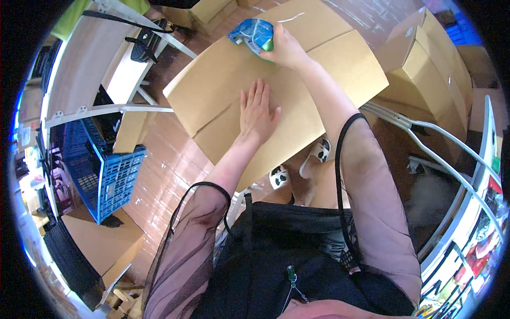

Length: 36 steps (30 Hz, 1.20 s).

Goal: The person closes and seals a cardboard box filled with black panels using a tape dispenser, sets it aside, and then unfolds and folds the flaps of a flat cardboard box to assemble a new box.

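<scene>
A large cardboard box (313, 101) stands in front of me with its top flaps folded down and meeting along a seam. My left hand (257, 114) lies flat on the near flaps, fingers stretched out over the seam. Farther off and to the right, my right hand (285, 49) grips a blue tape dispenser (249, 33) that has some green on its near side. The dispenser is over the far part of the box top; whether it touches the cardboard I cannot tell.
Another tall cardboard box (435, 74) stands at the right, near a white metal rail (446, 165). To the left are a blue plastic crate (114, 181) and a white table frame (122, 108). A black bag (144, 45) hangs at the upper left, near a person's green clothing (127, 5).
</scene>
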### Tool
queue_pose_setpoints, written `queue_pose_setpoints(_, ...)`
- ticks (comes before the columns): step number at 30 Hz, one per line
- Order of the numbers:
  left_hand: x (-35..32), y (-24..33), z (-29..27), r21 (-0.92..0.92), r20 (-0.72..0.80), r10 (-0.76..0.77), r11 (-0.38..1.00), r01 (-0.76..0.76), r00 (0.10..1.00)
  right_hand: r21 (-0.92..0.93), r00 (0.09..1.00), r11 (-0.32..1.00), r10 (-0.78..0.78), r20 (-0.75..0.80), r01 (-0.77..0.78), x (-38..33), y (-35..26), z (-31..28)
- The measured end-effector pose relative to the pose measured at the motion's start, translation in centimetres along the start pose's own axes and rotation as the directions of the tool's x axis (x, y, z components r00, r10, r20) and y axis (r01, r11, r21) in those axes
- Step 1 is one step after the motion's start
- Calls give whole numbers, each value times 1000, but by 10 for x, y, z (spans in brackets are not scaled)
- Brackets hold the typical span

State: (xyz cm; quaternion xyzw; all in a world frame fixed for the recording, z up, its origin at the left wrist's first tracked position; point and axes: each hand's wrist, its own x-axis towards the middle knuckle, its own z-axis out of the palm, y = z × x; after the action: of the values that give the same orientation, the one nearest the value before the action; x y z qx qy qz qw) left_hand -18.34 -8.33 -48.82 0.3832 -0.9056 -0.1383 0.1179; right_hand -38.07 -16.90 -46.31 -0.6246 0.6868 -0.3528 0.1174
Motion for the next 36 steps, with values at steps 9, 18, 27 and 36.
queue_pose_setpoints(9, 58, -17, 2, 170, -180, -98, 977, 129, 979, -108, 959, 988, 131, 251, -107, 28, -18, -9)
queue_pose_setpoints(18, 52, -26, 24, 224, -214, -71, 967, 120, 974, -7, 998, 1000, 28, -53, -29, -15, -6, 20)
queue_pose_setpoints(27, 51, -29, 30, 279, -163, -116, 947, 159, 980, 58, 986, 998, 30, -161, -21, -31, -9, 24)
queue_pose_setpoints(36, 52, -25, 25, 286, -120, -129, 945, 159, 984, 137, 970, 990, 55, -238, -22, -58, -13, 15)
